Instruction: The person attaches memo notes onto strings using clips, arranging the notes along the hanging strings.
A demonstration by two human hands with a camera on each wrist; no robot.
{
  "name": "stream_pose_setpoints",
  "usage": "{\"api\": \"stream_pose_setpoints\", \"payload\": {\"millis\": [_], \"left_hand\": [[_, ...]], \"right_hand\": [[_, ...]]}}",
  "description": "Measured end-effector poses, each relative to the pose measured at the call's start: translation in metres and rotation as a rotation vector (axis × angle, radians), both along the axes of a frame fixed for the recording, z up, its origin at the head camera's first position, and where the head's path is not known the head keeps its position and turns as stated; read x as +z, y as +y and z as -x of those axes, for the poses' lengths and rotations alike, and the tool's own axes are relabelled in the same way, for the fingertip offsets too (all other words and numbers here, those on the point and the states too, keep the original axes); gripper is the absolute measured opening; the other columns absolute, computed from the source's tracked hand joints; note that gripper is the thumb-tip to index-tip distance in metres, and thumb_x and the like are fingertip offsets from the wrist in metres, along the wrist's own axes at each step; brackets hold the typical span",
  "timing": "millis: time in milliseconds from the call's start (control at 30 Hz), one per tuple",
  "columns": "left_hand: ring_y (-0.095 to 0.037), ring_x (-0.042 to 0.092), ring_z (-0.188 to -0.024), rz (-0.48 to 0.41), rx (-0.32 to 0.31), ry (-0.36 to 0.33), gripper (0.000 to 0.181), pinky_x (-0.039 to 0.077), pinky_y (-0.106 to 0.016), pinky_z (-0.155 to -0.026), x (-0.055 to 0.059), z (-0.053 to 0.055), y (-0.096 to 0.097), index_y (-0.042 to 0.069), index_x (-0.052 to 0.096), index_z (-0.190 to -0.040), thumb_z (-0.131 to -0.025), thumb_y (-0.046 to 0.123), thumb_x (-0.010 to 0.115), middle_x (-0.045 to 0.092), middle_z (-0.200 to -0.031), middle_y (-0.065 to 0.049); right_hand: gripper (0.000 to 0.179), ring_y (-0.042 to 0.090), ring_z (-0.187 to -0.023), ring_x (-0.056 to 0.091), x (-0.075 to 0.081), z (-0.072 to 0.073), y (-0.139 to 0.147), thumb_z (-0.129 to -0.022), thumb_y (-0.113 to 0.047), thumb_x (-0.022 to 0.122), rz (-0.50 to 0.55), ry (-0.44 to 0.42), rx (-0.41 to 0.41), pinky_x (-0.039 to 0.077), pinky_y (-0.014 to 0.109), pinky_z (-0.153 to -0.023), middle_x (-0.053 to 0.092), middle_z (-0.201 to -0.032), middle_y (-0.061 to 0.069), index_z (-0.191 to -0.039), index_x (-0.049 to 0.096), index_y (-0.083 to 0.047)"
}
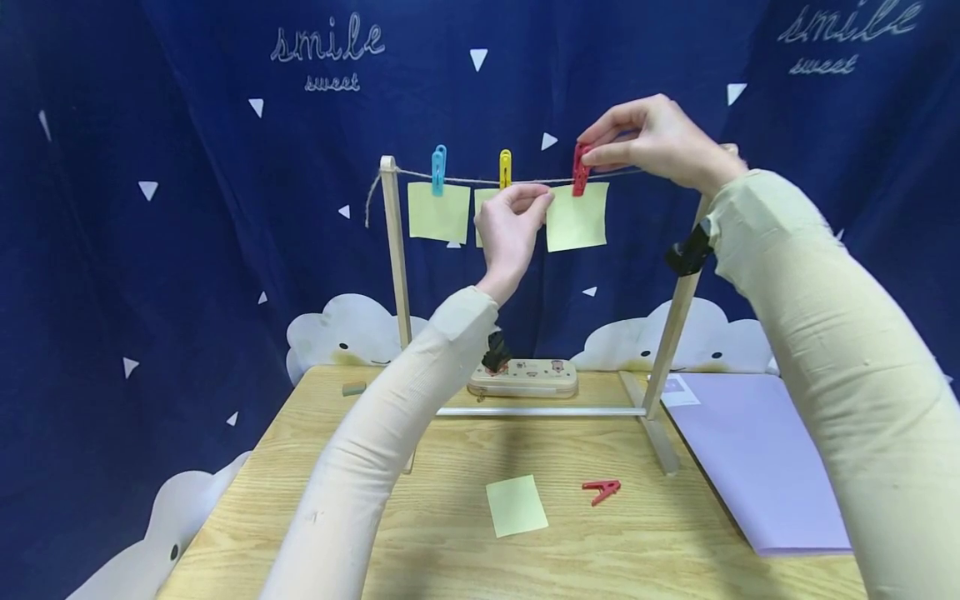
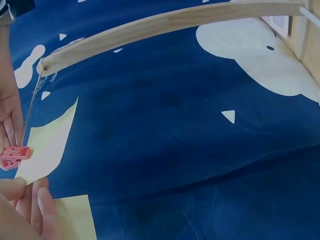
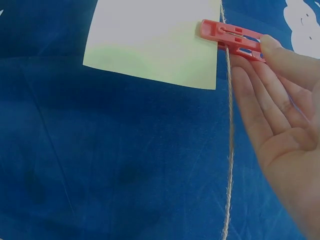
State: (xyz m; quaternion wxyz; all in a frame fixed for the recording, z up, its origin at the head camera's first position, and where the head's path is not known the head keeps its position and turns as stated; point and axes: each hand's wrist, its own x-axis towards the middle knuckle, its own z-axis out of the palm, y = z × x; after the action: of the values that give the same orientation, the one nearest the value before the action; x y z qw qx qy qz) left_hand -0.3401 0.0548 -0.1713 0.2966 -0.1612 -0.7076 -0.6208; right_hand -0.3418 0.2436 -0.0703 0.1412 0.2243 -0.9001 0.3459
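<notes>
on the table (image 1: pixel 600 550), a note (image 1: pixel 517 506) lies left of a clothespin (image 1: pixel 602 492), before the rack (image 1: pixel 540 412).

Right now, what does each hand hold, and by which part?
Right hand: red clothespin at the string, by its handles. Left hand: sticky note beneath, by its top left corner.

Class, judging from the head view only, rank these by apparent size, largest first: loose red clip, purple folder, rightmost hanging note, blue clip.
1. Purple folder
2. Rightmost hanging note
3. Blue clip and loose red clip: too alike to rank
</notes>
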Motion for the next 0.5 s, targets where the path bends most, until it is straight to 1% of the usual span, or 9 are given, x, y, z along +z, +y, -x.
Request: {"api": "stream_pose_setpoints", "payload": {"millis": [200,500], "left_hand": [[-0.017,0.074,-0.078,-0.02,-0.023,-0.009,0.016,0.056,-0.016,-0.067,-0.0012,-0.0008,-0.0009,0.006,0.076,-0.101,-0.09,0.018,0.073,0.079,-0.099,-0.008],[-0.017,0.074,-0.077,-0.028,-0.036,-0.002,0.016,0.055,-0.015,-0.065,-0.0014,-0.0012,0.0003,0.006,0.076,-0.101,-0.09,0.017,0.073,0.078,-0.098,-0.009]], "right_hand": [[0.049,0.004,-0.096,0.07,-0.0022,-0.0017,-0.0025,-0.088,-0.037,0.073,-0.031,-0.009,-0.015,0.052,0.026,-0.099,0.07,-0.11,-0.007,-0.126,0.065,-0.008],[0.053,0.005,-0.098,0.069,-0.0037,-0.0029,-0.0008,-0.088,-0.039,0.073,-0.048,-0.024,-0.013,0.051,0.028,-0.101,0.071,-0.114,-0.003,-0.13,0.063,-0.008]]}}
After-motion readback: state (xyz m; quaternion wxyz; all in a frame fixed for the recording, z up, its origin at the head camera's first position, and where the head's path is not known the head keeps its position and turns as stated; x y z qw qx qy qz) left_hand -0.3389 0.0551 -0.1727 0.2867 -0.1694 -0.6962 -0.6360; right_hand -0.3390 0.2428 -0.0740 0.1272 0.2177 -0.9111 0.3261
